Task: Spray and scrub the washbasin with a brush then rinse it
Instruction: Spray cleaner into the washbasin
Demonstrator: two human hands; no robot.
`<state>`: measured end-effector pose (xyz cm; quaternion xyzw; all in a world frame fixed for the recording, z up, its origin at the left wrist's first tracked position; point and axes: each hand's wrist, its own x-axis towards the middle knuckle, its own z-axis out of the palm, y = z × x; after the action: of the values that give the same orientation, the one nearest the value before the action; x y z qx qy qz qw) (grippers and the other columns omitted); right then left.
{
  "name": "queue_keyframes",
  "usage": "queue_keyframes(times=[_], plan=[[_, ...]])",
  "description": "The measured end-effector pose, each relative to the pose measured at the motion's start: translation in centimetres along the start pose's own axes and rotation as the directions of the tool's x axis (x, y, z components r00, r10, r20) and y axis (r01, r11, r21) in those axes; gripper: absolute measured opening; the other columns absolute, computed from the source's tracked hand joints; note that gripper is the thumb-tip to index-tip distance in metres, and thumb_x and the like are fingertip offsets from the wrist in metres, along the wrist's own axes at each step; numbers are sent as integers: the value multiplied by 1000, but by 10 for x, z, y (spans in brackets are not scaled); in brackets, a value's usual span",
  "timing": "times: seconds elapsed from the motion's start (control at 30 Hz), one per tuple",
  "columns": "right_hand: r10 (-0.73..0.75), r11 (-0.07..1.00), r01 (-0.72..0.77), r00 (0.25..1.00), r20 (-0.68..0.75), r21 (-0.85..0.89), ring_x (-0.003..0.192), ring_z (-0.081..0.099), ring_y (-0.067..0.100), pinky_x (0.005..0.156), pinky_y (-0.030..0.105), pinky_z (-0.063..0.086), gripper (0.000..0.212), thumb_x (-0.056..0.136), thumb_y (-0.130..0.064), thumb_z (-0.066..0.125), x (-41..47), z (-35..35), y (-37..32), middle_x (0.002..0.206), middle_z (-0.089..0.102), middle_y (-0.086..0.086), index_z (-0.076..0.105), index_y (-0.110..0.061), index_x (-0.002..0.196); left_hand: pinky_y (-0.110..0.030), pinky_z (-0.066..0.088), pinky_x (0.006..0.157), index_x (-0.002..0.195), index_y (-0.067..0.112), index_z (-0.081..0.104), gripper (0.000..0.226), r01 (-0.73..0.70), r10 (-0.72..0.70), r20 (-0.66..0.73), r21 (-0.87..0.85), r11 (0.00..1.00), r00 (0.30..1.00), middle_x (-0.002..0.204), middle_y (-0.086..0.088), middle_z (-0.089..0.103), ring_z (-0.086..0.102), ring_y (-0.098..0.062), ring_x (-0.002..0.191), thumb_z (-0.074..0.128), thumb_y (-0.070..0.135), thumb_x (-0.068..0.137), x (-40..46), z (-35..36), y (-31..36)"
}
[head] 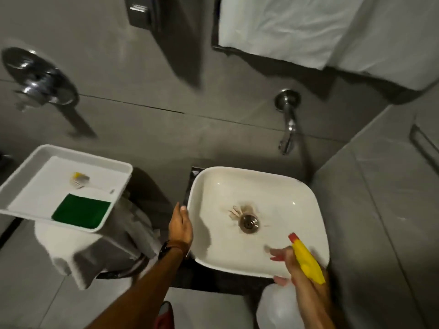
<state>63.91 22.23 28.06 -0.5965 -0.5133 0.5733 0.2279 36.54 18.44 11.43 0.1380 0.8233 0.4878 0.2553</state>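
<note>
right hand [288,260] grips spray bottle [306,258]; left hand [181,225] open on washbasin [297,186] rim.

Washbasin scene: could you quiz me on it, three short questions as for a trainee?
1. True or false: water is running from the wall tap.
2. Which hand holds the spray bottle: A left, B right?
3. Fill in: the green scouring pad lies in the white ____.

Key:
1. False, no stream shows.
2. B; the right hand grips it, nozzle aimed into the washbasin, while the left hand rests at the basin's rim.
3. Tray, alongside a small brush.
</note>
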Motion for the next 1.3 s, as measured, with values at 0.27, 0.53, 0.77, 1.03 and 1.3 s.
queue_keyframes(times=[0.27, 0.53, 0.77, 1.03, 1.3], plan=[[28, 987, -34, 999, -38, -157, 91, 68, 25, 54, 38, 64, 25, 90, -50, 68, -2, -61, 45, 99, 70, 1, 65, -75, 94, -44, 48, 94, 121, 8, 62, 48, 15, -18, -57, -43, 999, 998, 116, -19, 66, 61, -35, 106, 36, 44, 101, -26, 15, -2], [11, 945, 2, 999, 40, -328, 70, 68, 20, 54, 43, 65, 41, 90, -59, 62, 48, -23, 26, 79, 70, 1, 69, -42, 126, -43, 52, 87, 124, 8, 60, 47, -25, 36, -120, 93, 995, 992, 112, -21, 67, 62, -37, 95, 33, 40, 102, -31, 17, 1], [-97, 965, 74, 992, -80, -250, 74, 72, 19, 45, 40, 63, 47, 90, -61, 62, 63, -10, 22, 91, 72, -11, 62, -42, 133, -43, 52, 87, 129, 11, 58, 48, -45, 59, -132, 103, 994, 990, 114, -18, 67, 62, -36, 97, 32, 41, 102, -32, 18, 2], [-114, 979, 78, 975, -189, -189, 83, 66, 18, 39, 30, 59, 42, 91, -51, 67, 57, -12, 30, 90, 66, -19, 63, -43, 132, -42, 49, 86, 129, 10, 58, 48, -57, 80, -143, 160, 985, 987, 115, -22, 67, 62, -40, 100, 31, 40, 103, -30, 19, 1], [-90, 991, 50, 936, -341, -125, 85, 70, 26, 39, 25, 55, 44, 92, -49, 69, 56, -41, 48, 101, 73, 6, 64, -36, 134, -40, 47, 84, 128, 11, 58, 49, -68, 91, -143, 159, 985, 986, 113, -21, 67, 61, -39, 100, 30, 42, 102, -30, 19, 0]])
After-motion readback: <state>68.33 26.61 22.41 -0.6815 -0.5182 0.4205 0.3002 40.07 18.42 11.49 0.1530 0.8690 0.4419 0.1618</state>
